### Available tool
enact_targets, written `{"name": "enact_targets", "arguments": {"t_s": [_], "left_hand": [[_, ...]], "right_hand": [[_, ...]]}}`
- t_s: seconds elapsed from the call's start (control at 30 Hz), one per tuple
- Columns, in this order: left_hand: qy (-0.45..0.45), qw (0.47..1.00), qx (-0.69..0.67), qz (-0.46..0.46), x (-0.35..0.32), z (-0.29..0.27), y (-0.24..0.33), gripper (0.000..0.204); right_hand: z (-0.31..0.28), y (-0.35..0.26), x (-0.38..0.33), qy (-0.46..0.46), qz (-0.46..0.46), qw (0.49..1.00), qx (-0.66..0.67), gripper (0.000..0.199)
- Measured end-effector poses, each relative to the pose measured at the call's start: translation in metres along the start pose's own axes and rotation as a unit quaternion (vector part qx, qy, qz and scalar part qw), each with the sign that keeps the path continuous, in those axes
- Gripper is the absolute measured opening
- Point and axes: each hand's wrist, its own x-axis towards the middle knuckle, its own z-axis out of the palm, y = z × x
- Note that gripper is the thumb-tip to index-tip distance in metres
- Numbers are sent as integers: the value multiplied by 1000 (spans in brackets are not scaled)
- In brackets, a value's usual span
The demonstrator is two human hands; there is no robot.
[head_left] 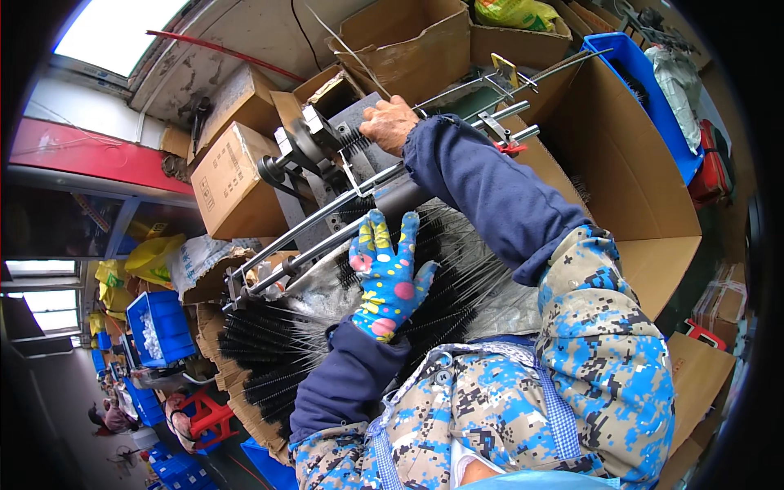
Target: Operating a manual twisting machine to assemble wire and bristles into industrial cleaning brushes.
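Observation:
My left hand [385, 278] wears a blue glove with coloured dots. Its fingers are spread, and it hovers over a pile of black bristle brushes [269, 331] with thin wire stems lying across my lap. Beyond it, my bare right hand [390, 125] is at the metal machine [314, 151], fingers bent and closed. A dark, bristly or coiled piece [353, 137] sits right beside its fingertips; what the fingers grip is hidden. Two parallel metal rods [314, 224] run from the machine's lower left toward the upper right, passing between my hands.
A large open cardboard box [629, 155] stands at the right, beside a blue bin [653, 102]. Closed cartons [233, 180] are behind the machine at the left. Farther left are a blue crate [159, 331] with white pieces and a red stool [211, 416].

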Motion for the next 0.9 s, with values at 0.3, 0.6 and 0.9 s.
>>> {"name": "enact_targets", "arguments": {"t_s": [0.3,0.6,0.9], "left_hand": [[-26,949,198,-243,-124,-121,-150,68],[11,731,-312,-607,-250,-79,-269,68],[133,854,-155,-478,-209,-70,-254,72]], "right_hand": [[-19,41,-86,12,190,982,15,45],[-2,8,-58,-29,188,981,27,49],[9,-28,-40,-34,162,986,29,51]]}}
